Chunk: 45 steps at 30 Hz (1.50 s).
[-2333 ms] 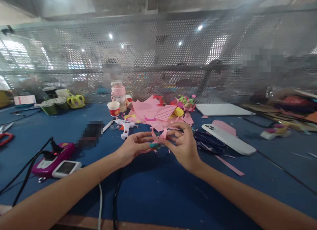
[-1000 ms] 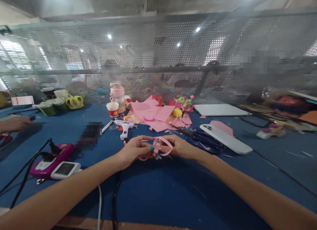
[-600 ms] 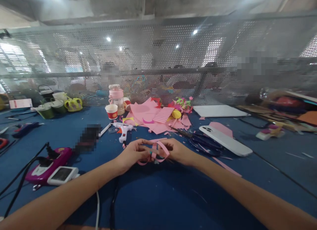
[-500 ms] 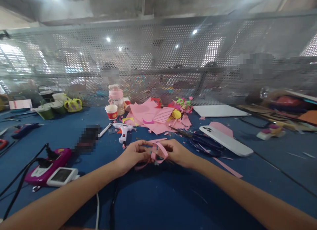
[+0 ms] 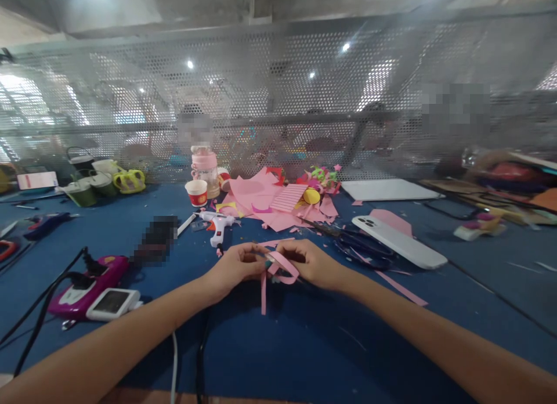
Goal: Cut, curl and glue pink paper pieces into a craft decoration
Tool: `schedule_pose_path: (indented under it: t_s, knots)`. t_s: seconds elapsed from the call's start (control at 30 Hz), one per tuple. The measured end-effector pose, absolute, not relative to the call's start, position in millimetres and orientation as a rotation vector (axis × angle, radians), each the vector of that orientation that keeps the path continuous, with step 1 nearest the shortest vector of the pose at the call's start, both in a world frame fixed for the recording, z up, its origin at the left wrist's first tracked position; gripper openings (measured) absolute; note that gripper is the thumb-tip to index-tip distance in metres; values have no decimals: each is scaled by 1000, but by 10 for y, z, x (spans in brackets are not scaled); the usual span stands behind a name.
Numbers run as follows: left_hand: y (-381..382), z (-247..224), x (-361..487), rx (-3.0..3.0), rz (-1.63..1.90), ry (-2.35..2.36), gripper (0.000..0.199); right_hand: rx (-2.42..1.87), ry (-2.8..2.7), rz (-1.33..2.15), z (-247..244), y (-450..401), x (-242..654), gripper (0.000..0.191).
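Between my two hands is a narrow pink paper strip [image 5: 287,267], curled into a loop with one tail hanging down on the left. My left hand [image 5: 237,270] pinches the strip near the tail. From the other side my right hand [image 5: 314,264] grips the loop, fingers bent and close together. Beyond my hands lies another pink strip [image 5: 278,241]. A white glue gun [image 5: 219,225] rests past my left hand. Dark-handled scissors [image 5: 363,246] lie beside my right hand, next to a white phone [image 5: 402,242].
A heap of pink paper [image 5: 255,192] lies at the back, with a red-and-white paper cup [image 5: 197,193] and a pink-lidded bottle [image 5: 205,169] on its left. A purple power strip [image 5: 82,291] with cables sits at left. A perforated metal screen [image 5: 270,96] stands behind the table.
The strip's loose tail has swung from lying sideways under my left hand to hanging straight down. The loop has turned slightly, and both hands remain on it.
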<state>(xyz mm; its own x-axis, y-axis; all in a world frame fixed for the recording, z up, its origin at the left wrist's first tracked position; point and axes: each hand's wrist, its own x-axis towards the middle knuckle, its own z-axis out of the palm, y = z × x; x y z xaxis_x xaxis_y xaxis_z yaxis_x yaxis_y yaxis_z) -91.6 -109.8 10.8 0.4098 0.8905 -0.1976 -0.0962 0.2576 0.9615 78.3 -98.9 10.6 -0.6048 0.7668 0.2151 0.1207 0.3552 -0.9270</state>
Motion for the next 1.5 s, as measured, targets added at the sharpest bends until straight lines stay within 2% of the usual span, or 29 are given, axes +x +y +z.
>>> schedule_pose_path:
  t_s: [0.2,0.37,0.5,0.7,0.8,1.0,1.2,1.33,1.5]
  knots:
    - [-1052,158,-972,1111,849,926,36,-777,-1984,1147,81,-897,864,14]
    - [-1027,171,-989,1166,903,895,39,-813,-2078,703,99,-876,898,19]
    - [-1035,176,-994,1140,873,873,43,-648,-2140,391,91,-842,975,16]
    - [-1019,139,-1023,1111,797,868,50,-634,-2105,191,95,-795,1115,17]
    - [-1007,123,-1026,1187,740,910,52,-718,-2028,282,116,-807,1073,18]
    - [-1019,133,-993,1374,718,973,37,-911,-1806,841,112,-875,881,26]
    - [-1014,148,-1014,1538,947,918,47,-909,-1477,1362,106,-846,867,26]
    - [-1030,106,-1040,1650,850,828,46,-868,-1358,1538,116,-813,877,30]
    - [-1085,112,-1027,1886,647,910,19,-913,-1410,1601,110,-807,877,35]
